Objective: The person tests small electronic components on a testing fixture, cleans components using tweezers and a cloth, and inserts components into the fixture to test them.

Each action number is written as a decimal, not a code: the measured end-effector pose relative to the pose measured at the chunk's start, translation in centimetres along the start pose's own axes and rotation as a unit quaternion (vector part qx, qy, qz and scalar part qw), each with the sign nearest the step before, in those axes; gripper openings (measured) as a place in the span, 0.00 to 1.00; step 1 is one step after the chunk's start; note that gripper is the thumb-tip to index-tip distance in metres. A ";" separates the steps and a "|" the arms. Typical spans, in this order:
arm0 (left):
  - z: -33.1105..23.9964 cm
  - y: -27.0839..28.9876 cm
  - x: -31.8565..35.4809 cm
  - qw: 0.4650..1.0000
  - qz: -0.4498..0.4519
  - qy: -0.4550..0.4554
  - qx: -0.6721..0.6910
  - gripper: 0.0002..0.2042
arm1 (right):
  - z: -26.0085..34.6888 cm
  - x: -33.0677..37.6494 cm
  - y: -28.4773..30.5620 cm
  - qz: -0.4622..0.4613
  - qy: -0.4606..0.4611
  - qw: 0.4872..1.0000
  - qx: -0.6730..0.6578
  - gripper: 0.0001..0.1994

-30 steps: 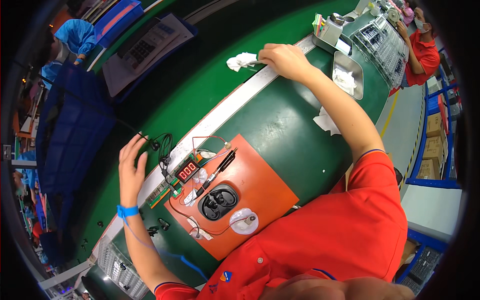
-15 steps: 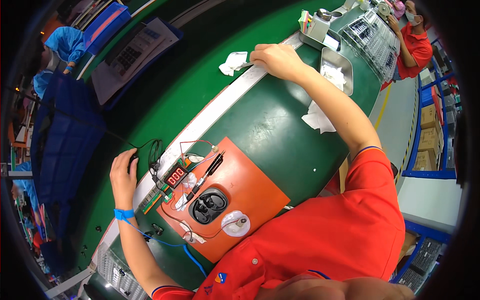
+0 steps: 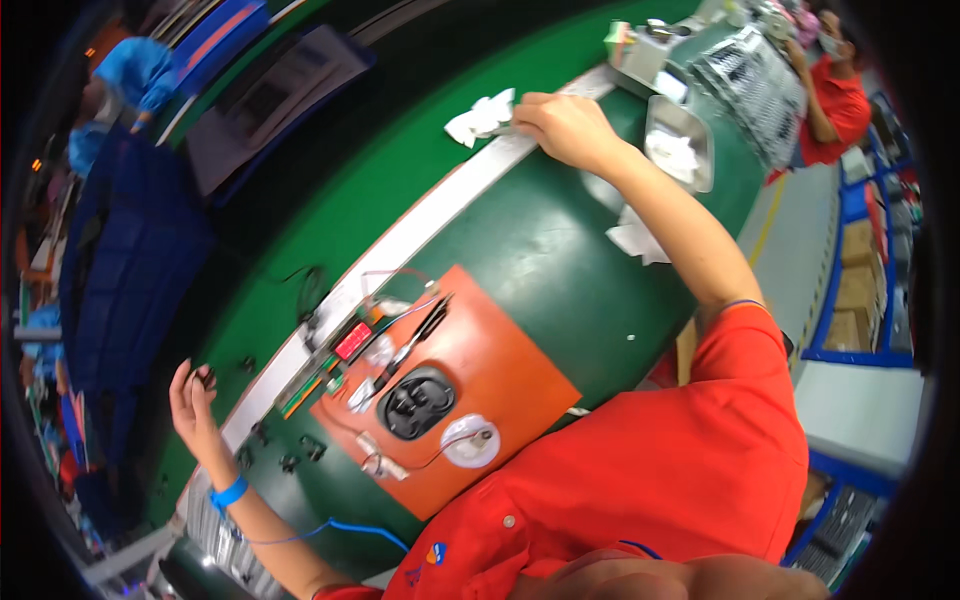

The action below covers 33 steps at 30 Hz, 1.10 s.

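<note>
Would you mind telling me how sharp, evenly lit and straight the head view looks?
Head view: strong fisheye bend curves the white rail; dark vignette at the rim; motion blur softens the left hand and right hand; the orange mat is evenly lit.

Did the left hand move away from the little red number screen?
Yes. The left hand was right beside the red display on the orange mat. Now it sits well off to the left, over the green belt, pinching a small dark part.
</note>
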<state>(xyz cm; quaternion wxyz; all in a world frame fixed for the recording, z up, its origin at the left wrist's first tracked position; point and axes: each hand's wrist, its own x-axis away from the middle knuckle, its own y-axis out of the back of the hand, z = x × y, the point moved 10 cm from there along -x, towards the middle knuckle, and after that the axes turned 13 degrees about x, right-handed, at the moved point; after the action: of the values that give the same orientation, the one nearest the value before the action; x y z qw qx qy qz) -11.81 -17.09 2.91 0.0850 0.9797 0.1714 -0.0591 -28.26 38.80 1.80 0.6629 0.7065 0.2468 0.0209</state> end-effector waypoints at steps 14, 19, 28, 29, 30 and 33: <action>3.5 5.3 8.2 0.992 -0.109 0.021 0.054 0.14 | 14.2 -4.8 -1.1 -0.061 0.088 0.991 -0.084 0.06; 2.2 2.5 9.4 0.989 -0.139 -0.034 0.049 0.13 | 18.8 -6.0 -0.3 -0.045 0.144 0.982 -0.112 0.07; 1.7 2.5 10.4 0.982 -0.175 -0.065 0.023 0.13 | 18.1 -6.1 -0.9 -0.021 0.117 0.988 -0.100 0.07; 1.7 2.5 10.3 0.982 -0.178 -0.063 0.022 0.13 | 18.3 -6.1 -1.0 -0.020 0.120 0.988 -0.100 0.07; 1.7 2.3 10.3 0.983 -0.173 -0.063 0.015 0.13 | 18.7 -5.8 -0.9 -0.028 0.132 0.985 -0.104 0.07; 1.6 2.1 10.5 0.985 -0.164 -0.062 0.002 0.13 | 19.4 -5.1 -0.7 -0.042 0.158 0.980 -0.111 0.07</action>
<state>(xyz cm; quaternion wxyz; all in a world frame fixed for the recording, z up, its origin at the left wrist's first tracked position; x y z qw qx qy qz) -1.43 -15.95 0.11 0.0824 0.9330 0.3239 -0.1336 -26.06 18.92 0.34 0.6899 0.6056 0.3741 0.1322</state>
